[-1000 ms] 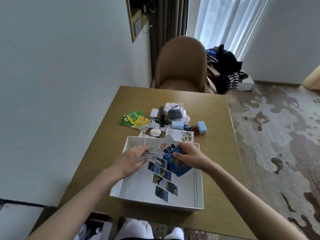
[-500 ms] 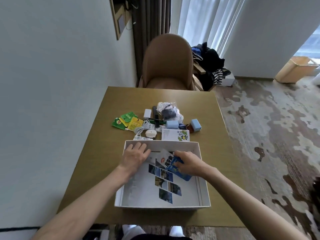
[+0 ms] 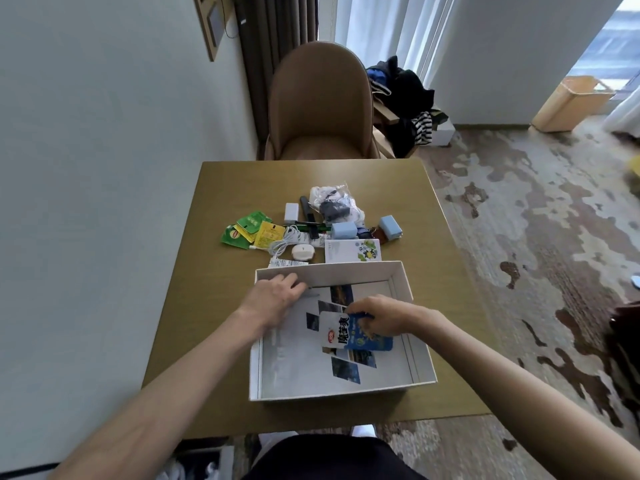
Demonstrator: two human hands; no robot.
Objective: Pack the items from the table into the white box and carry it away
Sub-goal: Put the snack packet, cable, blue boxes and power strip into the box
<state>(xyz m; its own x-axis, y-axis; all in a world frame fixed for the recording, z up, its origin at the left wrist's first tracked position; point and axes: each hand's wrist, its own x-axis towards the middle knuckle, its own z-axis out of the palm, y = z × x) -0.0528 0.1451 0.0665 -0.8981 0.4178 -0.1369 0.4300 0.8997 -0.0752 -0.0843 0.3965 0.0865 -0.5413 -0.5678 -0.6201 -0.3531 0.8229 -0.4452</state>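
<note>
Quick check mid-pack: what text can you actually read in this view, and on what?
"魔芋爽": big black characters on the snack packet that the right hand holds inside the white box.
Red round logo on that packet: too small to read.
Green packets, yellow packet, white booklet, label strip on the table: print blurred, unreadable.
</note>
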